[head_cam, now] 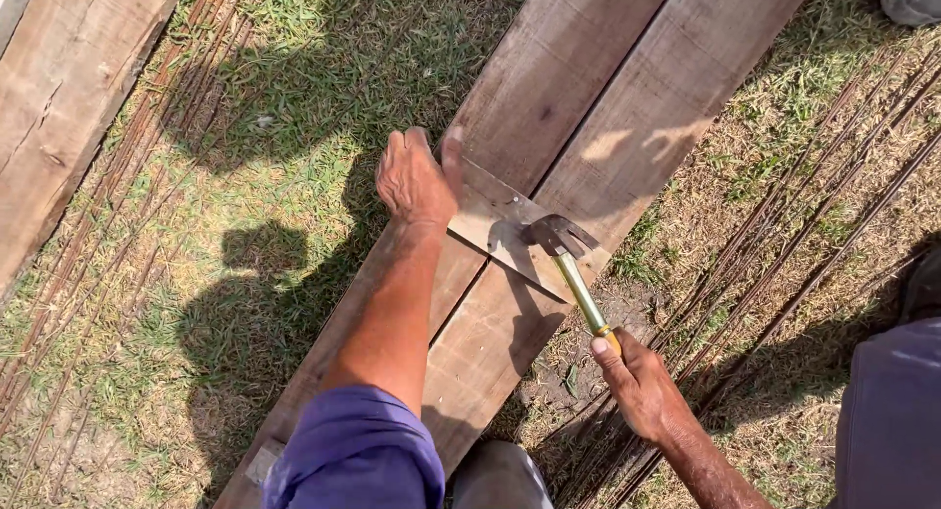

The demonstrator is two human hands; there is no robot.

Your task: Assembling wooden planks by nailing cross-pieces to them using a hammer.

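A: Where's the left hand (416, 183)?

B: Pressed down on a short wooden cross-piece (510, 233) that lies across two long planks (588, 88), fingers spread flat, gripping nothing.

A: And the right hand (637, 380)?

B: Closed around the yellow handle of a claw hammer (573, 264). Its dark head sits just over the cross-piece, near the seam between the planks, a little to the right of the left hand.

A: What's around them?

B: The planks lie on the grass (265, 176). Thin rusty steel rods (804, 254) lie on the ground to the right, more rods (108, 215) lie to the left beside another plank (69, 88). The left arm has a purple sleeve (355, 450).
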